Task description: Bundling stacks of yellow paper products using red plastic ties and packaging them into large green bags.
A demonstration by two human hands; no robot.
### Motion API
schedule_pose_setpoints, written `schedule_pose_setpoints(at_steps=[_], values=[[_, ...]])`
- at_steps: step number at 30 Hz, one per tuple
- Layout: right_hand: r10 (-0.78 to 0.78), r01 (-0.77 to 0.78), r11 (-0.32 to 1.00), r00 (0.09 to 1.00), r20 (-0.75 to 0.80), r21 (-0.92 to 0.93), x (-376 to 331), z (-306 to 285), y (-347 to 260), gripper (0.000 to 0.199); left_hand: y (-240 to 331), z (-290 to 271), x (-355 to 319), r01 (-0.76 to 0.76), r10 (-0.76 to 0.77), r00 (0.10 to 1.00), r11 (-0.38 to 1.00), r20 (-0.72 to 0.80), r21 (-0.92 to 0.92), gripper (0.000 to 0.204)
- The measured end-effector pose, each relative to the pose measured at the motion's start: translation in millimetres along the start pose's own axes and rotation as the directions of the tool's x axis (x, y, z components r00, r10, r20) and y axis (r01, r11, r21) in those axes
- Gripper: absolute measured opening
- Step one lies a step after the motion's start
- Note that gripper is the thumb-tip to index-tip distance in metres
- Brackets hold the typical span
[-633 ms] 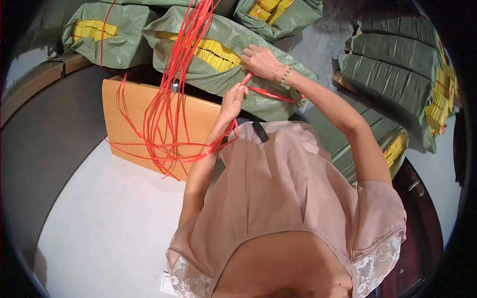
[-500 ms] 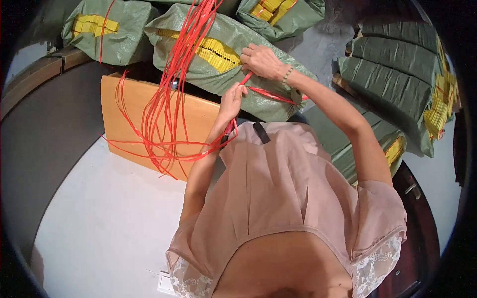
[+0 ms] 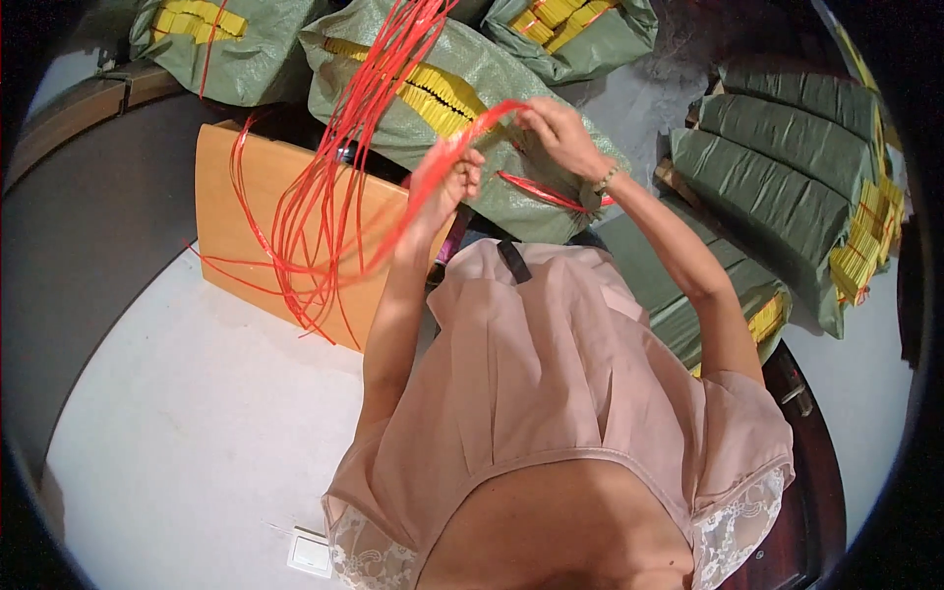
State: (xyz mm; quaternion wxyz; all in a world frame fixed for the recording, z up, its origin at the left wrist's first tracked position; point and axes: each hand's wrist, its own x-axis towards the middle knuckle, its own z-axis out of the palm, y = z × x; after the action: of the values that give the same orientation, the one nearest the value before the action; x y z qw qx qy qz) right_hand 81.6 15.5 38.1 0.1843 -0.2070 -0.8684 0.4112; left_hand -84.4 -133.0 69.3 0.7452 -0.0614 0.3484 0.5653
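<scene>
My left hand (image 3: 447, 180) and my right hand (image 3: 559, 133) are raised side by side and both pinch one red plastic strap (image 3: 470, 133) that runs taut between them. Below them lies a green woven sack (image 3: 472, 88) stuffed with yellow paper stacks, and another red strap (image 3: 541, 192) is tied round its near end. A loose bundle of long red straps (image 3: 329, 197) hangs to the left of my left hand and spills over an orange board (image 3: 236, 221).
More green sacks with yellow stacks lie at the back left (image 3: 221, 49), back middle (image 3: 575, 34) and in a pile on the right (image 3: 787, 187). White floor (image 3: 197, 423) spreads at lower left. A dark wooden edge (image 3: 796, 472) shows at lower right.
Both hands have lifted off the sack and come up toward me, drawing a red strap taut between them. The view has shifted slightly.
</scene>
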Motion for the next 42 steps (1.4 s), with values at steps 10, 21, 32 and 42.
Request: schedule_pose_setpoints(at_steps=[10, 21, 32, 42], values=[[0.472, -0.386, 0.759, 0.881, -0.035, 0.525, 8.1, 8.4, 11.3, 0.030, -64.7, -3.2, 19.4, -0.254, 0.445, 0.815, -0.300, 0.370, 0.920, 0.018], [0.549, -0.352, 0.511, 0.836, 0.018, 0.784, 9.5, 9.2, 34.6, 0.031, -35.3, -11.4, 30.6, -0.507, 0.177, 0.757, -0.448, 0.629, 0.736, 0.012], [0.600, -0.336, 0.494, 0.799, -0.035, 0.802, 2.2, -12.7, 36.2, 0.030, -54.3, -27.6, 28.2, -0.384, 0.495, 0.727, -0.281, 0.475, 0.880, 0.013], [0.649, -0.313, 0.355, 0.761, 0.009, 0.881, 5.6, -11.8, 38.7, 0.032, -49.2, -28.5, 36.7, -0.318, 0.531, 0.723, -0.310, 0.441, 0.896, 0.011]])
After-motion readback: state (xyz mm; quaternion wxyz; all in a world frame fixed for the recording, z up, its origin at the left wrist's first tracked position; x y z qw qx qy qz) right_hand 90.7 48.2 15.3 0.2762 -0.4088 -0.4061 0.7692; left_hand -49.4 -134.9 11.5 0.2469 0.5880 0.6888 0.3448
